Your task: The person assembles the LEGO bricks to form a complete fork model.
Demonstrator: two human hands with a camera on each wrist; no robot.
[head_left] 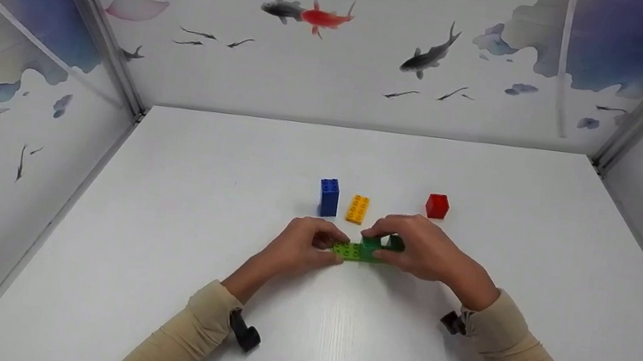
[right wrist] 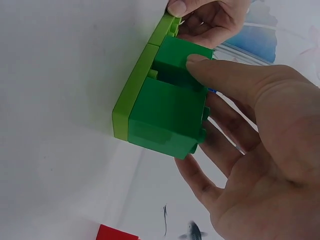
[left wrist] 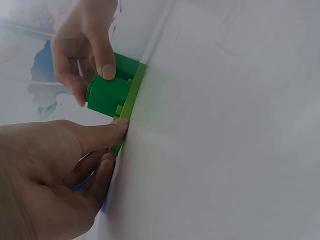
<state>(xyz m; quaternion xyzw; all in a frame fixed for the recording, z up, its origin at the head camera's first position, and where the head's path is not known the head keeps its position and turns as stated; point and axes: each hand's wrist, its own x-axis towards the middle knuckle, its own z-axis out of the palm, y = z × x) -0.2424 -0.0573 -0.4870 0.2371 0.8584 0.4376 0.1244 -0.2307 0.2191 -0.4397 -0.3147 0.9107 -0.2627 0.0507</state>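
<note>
- Two tan sleeves (head_left: 170, 339), each with one black wrist mount (head_left: 245, 333).
- Left hand (head_left: 299, 247): fingers pinch one of two light-green plates (right wrist: 134, 95), set end to end between the hands at mid-counter (head_left: 299, 341).
- Right hand (head_left: 428, 252): fingers clamped on the inner of two dark-green blocks (right wrist: 167, 110) on the plates.
- Beyond: one upright blue block (head_left: 328, 200), one yellow plate (head_left: 357, 209) beside it, one red block (head_left: 437, 206) farther right.

The bench (head_left: 182, 186) is white and faintly glossy, with a straight far edge. Well in from that edge, around the middle, a tall blue block (head_left: 328, 199) stands just beside a flat yellow brick (head_left: 357, 209). A red block (head_left: 437, 207) sits toward the right edge. Light-green bricks (head_left: 346, 251) lie farthest from the far edge.
</note>
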